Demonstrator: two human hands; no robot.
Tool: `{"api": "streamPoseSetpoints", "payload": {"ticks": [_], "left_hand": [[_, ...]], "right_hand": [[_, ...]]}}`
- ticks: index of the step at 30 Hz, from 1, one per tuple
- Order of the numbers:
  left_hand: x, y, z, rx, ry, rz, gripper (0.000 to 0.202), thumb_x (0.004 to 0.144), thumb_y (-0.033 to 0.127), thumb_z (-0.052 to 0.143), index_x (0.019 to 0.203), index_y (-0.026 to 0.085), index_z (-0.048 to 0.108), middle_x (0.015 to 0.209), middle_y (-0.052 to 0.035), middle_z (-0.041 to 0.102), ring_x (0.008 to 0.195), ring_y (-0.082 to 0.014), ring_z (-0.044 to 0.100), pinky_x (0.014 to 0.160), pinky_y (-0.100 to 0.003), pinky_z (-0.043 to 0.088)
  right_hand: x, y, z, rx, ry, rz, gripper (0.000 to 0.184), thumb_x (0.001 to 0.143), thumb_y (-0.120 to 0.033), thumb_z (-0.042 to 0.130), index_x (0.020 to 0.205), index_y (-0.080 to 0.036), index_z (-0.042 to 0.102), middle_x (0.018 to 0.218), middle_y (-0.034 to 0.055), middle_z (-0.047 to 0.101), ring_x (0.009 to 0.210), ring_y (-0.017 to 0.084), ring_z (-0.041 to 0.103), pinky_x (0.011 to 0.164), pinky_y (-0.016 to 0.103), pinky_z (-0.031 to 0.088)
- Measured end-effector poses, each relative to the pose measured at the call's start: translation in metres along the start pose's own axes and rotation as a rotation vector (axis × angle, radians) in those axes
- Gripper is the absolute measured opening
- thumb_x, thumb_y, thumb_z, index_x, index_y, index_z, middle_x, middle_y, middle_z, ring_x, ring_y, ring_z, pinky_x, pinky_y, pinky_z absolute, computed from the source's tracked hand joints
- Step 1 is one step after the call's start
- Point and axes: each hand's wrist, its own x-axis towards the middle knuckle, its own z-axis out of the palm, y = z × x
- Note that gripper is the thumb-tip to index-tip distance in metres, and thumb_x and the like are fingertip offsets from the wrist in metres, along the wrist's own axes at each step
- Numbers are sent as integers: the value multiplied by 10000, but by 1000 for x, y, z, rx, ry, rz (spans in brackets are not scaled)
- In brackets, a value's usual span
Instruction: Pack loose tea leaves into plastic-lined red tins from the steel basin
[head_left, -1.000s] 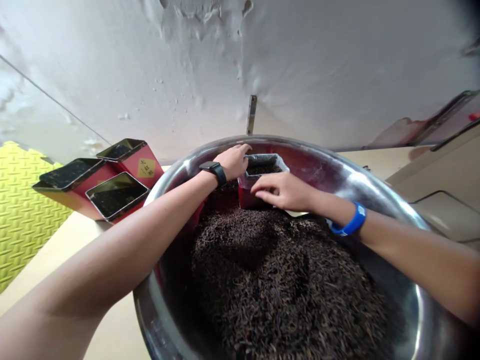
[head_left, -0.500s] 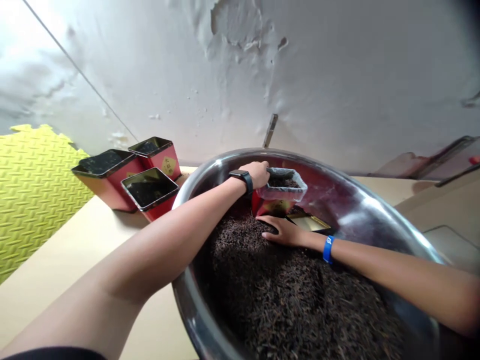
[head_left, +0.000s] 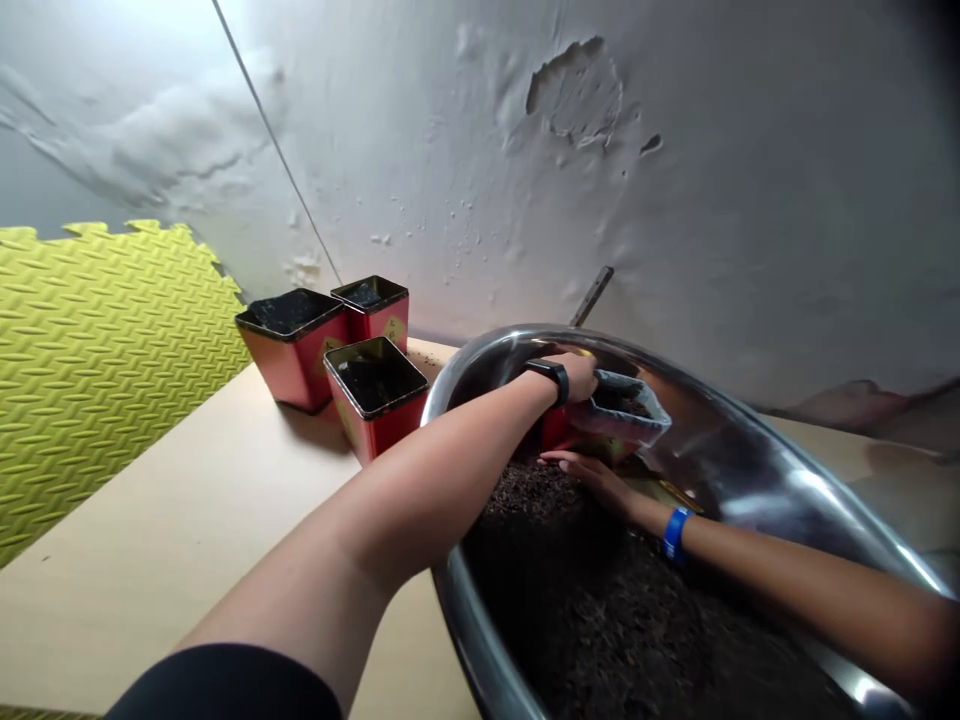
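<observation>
A red tea tin [head_left: 556, 428] with a clear plastic liner [head_left: 652, 408] folded over its rim stands inside a large steel basin [head_left: 450, 590]. Dark loose tea leaves [head_left: 630, 630] fill much of the basin, and some show inside the liner. My left hand [head_left: 577, 376], with a black watch at the wrist, is closed over the tin's left rim; its fingertips are partly hidden. Low in front of the tin, my right hand [head_left: 592, 478] lies with fingers stretched along its base, just over the leaves. A blue band circles that wrist.
Left of the basin, three more red tins [head_left: 379, 425] with open tops stand on the pale wooden table [head_left: 172, 510]. A yellow foam mat [head_left: 105, 340] lies beyond. Behind rises a peeling wall [head_left: 450, 150]. A gold-coloured flat piece [head_left: 679, 493] sits in the basin beside the tin.
The view has swung left, so everything appears further right. My left hand keeps its hold on the tin. My right hand's fingers lie flatter and closer along the tin's base.
</observation>
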Motion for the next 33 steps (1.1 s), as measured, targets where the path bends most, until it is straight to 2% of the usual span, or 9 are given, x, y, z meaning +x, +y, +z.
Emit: {"api": "streamPoseSetpoints", "payload": {"ticks": [5,12,16,20,26,33], "left_hand": [[3,-5,3,-2,0,29,362,787,307,308,1047,172,521,1044,-132,595,929,-261,570,738,-372,457],[7,-6,8,21,1,39,365,801,297,305,1090,186,498,1017,-90,609,909,-221,578,763,-336,452],[8,-8,10,32,-2,46,367,811,303,305,1114,196,481,1001,-78,613,904,-216,579,761,-328,454],[9,-9,12,47,18,55,362,811,292,306,1118,197,473,1002,-77,612,908,-213,578,778,-328,447],[7,-8,15,21,40,78,363,827,248,282,1154,193,432,1022,-70,607,917,-190,574,803,-304,438],[9,-9,20,40,55,48,387,842,245,273,1201,183,404,1057,-73,597,951,-173,561,836,-284,424]], "right_hand": [[12,-1,12,196,10,74,426,816,-466,396,1136,-240,563,1213,56,531,1138,251,449,979,427,301],[16,-12,24,520,-10,136,460,800,-454,399,1111,-168,581,1149,91,572,1116,237,464,994,405,257],[11,-21,26,549,29,157,416,765,-426,452,1055,-174,612,1119,79,589,1104,241,467,989,409,247],[7,-26,27,533,30,107,387,751,-398,481,1022,-162,625,1078,75,608,1072,247,486,978,411,256],[-7,-46,30,644,48,99,381,800,-391,410,1013,-152,617,1000,71,637,1030,214,518,975,386,267],[-16,-54,37,677,-9,-30,314,756,-318,483,960,-133,634,948,63,655,979,198,551,958,368,311]]}}
